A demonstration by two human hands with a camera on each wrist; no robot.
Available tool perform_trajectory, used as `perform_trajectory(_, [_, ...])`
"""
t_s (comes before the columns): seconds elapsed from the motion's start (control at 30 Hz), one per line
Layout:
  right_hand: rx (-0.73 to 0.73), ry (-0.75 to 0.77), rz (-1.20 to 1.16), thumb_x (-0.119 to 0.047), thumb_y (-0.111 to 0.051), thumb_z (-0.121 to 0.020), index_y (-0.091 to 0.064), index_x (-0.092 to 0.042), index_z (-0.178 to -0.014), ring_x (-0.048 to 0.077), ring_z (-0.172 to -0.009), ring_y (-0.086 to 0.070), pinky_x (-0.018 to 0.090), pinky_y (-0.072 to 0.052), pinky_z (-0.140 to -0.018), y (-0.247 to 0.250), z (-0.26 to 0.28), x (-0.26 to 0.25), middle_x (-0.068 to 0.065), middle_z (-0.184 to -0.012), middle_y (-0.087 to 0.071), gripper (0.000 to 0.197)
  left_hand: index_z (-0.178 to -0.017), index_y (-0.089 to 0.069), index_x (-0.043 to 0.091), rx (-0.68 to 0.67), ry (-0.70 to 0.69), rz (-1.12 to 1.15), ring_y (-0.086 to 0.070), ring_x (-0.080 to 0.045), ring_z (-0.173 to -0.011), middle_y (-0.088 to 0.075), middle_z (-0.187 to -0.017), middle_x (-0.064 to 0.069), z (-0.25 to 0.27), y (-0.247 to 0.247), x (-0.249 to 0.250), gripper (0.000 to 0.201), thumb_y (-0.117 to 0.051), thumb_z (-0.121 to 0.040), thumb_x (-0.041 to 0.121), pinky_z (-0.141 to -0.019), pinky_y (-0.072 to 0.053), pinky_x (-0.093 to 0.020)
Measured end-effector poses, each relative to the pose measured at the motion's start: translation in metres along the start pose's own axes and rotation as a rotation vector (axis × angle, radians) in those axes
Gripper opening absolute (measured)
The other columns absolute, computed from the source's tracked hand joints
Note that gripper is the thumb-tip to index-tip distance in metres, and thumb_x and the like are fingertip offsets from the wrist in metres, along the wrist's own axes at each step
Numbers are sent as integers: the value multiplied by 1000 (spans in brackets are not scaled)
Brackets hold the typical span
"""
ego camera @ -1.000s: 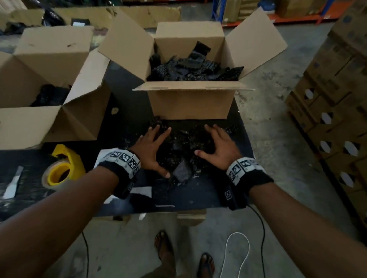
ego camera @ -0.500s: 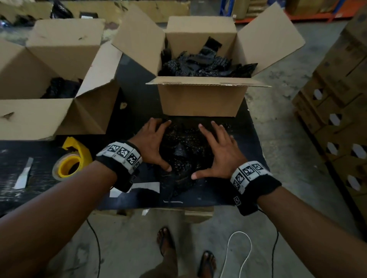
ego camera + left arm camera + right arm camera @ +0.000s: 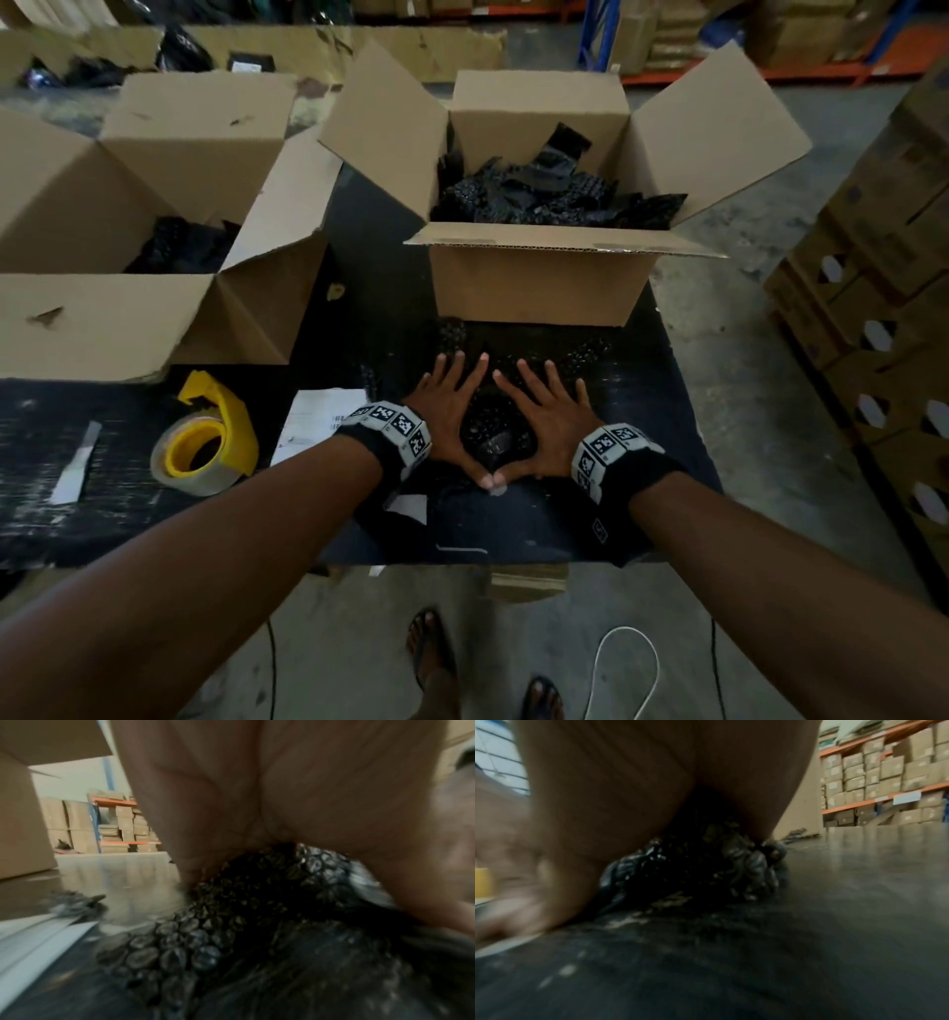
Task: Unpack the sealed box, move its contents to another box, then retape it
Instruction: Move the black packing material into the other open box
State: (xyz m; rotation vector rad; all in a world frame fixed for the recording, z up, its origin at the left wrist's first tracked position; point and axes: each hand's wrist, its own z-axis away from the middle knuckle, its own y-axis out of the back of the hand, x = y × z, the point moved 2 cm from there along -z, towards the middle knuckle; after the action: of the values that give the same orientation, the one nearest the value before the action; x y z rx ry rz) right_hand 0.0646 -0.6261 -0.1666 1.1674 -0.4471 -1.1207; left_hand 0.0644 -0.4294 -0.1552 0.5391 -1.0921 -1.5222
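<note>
The hands have drawn together — left hand (image 3: pixel 448 411) and right hand (image 3: pixel 547 417) flat, thumbs touching, on black bubble wrap (image 3: pixel 490 437).

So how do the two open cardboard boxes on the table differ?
The box straight ahead looks narrower and is piled nearly to its rim with black bubble-wrap packets. The box on the left looks wider, and its packets lie low inside, mostly hidden. The left box's near flap is scuffed and torn; the other's looks clean. Both are plain brown with all flaps open.
</note>
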Motion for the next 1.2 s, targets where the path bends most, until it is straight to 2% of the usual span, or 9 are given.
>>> perform_trajectory(0.1, [43, 40, 13, -73, -45, -89, 8, -40, -157, 29, -153, 14, 66, -5, -119, -3, 7, -3, -6, -167, 14, 93, -160, 16, 14, 27, -48, 77, 13, -32, -156, 14, -169, -10, 10, 1, 7, 131, -74, -79, 64, -128, -6, -47])
perform_trajectory(0.2, [68, 32, 19, -39, -45, -102, -17, -26, -160, 27, -155, 6, 59, -12, -121, -2, 9, -6, -5, -168, 4, 65, -162, 5, 8, 76, -102, 35, 3, -30, -157, 6, -170, -10, 20, -7, 21, 92, -59, -101, 35, -126, -12, -36])
perform_trajectory(0.4, [58, -39, -35, -16, -43, -101, -27, -19, -156, 24, -154, -13, 52, -30, -118, 6, 9, -19, -6, -168, -8, 57, -156, -29, 12, 151, 4, -85, -58, -37, -125, -34, -159, -14, 28, -2, 48, 63, -48, -97, 5, -101, -49, -44])
perform_trajectory(0.53, [175, -61, -100, -18, -46, -100, -31, -23, -155, 35, -130, -54, 47, -46, -106, 8, 19, -24, -6, -166, -18, 57, -140, -51, 18, 319, 18, 19, -66, -41, -107, -61, -135, -12, 38, 3, 52, 48, -53, -92, 7, -92, -55, -46])
perform_trajectory(0.67, [324, -39, -196, -16, -52, -98, -37, -20, -152, 33, -124, -59, 43, -49, -104, 9, 33, -31, -2, -164, -27, 57, -129, -62, 20, 524, 3, 214, -70, -35, -102, -67, -125, -8, 43, -1, 45, 50, -61, -82, 2, -86, -58, -44])
perform_trajectory(0.73, [389, -30, -228, -12, -55, -95, -36, -17, -153, 30, -129, -55, 41, -48, -106, 10, 36, -33, 4, -160, -33, 61, -136, -57, 17, 534, 42, 279, -68, -35, -106, -64, -125, -11, 43, -5, 41, 59, -63, -80, 1, -89, -57, -44])
perform_trajectory(0.9, [374, -51, -206, -23, -68, -86, -16, -26, -158, 30, -152, -15, 50, -36, -116, 16, 22, -27, 8, -165, -10, 89, -162, 3, 22, 462, 191, 454, -43, -36, -139, -35, -155, -18, 45, -6, 25, 115, -76, -78, 20, -111, -43, -47])
perform_trajectory(1.07, [161, -67, -90, -49, -75, -72, 1, -36, -158, 31, -154, 0, 53, -12, -123, 24, 8, -14, 5, -167, 4, 115, -160, 14, 31, 267, 214, 300, 5, -37, -156, 4, -168, -13, 67, 11, 2, 133, -66, -58, 61, -124, -16, -56])
perform_trajectory(1.2, [160, -36, -102, -61, -71, -62, 2, -45, -155, 27, -154, 1, 56, -11, -122, 33, 14, -3, -3, -167, 5, 119, -158, 16, 42, 323, 60, 272, 22, -30, -154, 24, -167, 0, 79, 9, 16, 133, -62, -56, 81, -120, -10, -69])
